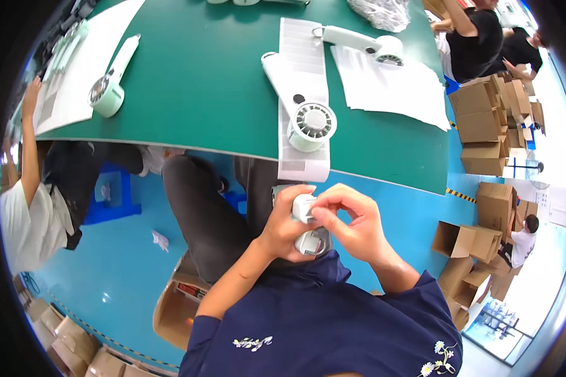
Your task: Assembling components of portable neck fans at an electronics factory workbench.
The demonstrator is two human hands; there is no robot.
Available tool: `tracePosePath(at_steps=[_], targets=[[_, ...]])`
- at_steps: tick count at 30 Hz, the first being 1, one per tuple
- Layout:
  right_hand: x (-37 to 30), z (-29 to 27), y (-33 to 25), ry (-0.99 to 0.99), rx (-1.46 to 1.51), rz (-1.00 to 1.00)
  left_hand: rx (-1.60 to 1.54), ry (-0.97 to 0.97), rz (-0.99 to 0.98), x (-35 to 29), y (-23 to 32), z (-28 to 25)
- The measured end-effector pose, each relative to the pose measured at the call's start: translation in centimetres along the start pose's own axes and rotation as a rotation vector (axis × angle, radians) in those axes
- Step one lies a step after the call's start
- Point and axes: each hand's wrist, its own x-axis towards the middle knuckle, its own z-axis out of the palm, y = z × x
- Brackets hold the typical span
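Observation:
Close to my body, below the table's front edge, my left hand [282,227] is closed around a white rounded piece [304,208]. Just under it, a second whitish round part [310,243] shows by the same hand; whether the two are joined I cannot tell. My right hand [357,225] pinches with thumb and forefinger at the upper piece's right side. Whatever lies between those fingertips is too small to make out. Ahead on the table, a white handheld fan [312,125] lies across a strip of printed labels [303,164].
The green table [201,81] bears a second handheld fan [352,41] on white sheets [390,81] and a pale green fan [109,94] at left. A co-worker's arm [29,138] reaches in there. Cardboard boxes [484,125] are stacked at right; an open carton [176,308] stands beside me.

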Motion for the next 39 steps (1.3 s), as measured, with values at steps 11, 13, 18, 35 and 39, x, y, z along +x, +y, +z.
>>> tracePosePath(at_steps=[11,13,18,35,39], targets=[[0.9,0.6,0.0,0.048,-0.200,-0.090,-0.030,0.038,0.001,0.4,-0.2,0.1],[1.0,0.6,0.0,0.057,-0.203,-0.091,-0.024,0.035,0.010,0.5,-0.2,0.1],[0.8,0.9,-0.4,0.101,-0.293,-0.135,-0.044,0.029,-0.007,0.5,-0.2,0.3],[0.6,1.4,-0.7,0.155,-0.470,-0.203,-0.037,0.016,-0.008,0.4,-0.5,0.5],[0.7,1.3,-0.8,0.141,-0.468,-0.177,-0.035,0.022,-0.013,0.5,-0.3,0.4]])
